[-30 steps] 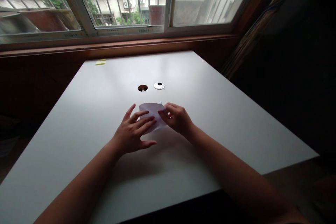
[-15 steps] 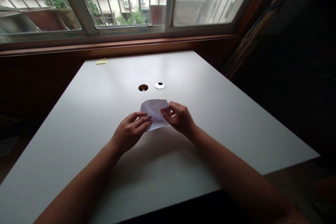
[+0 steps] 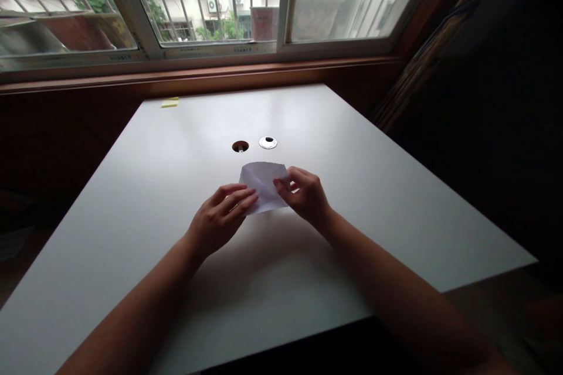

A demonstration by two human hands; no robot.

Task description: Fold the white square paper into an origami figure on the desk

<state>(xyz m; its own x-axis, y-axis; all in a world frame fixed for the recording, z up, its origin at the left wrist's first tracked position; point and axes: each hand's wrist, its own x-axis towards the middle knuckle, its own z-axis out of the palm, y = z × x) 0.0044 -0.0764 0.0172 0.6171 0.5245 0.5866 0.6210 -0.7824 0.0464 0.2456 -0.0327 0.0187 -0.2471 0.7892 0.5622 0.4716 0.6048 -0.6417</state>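
Observation:
A piece of white paper [image 3: 265, 180] with crease lines and a slightly uneven top edge is held up over the white table [image 3: 132, 234]. At its left side, my left hand [image 3: 221, 215] grips it, fingers lying across the front face and the thumb hidden behind. My right hand [image 3: 307, 194] pinches the right edge between thumb and fingers. Beneath the hands a soft shadow falls on the tabletop, so the paper appears raised off it.
Beyond the paper, the tabletop has a round cable hole [image 3: 240, 146], with a round white cover [image 3: 268, 142] lying beside it. Yellow sticky notes [image 3: 169, 102] lie at the far left edge. Behind the table stands a barred window [image 3: 211, 6] with a wooden sill [image 3: 197, 77].
Both the paper and my right hand have shifted slightly right and up. My left hand's fingers have moved a little along the paper; both hands still hold it.

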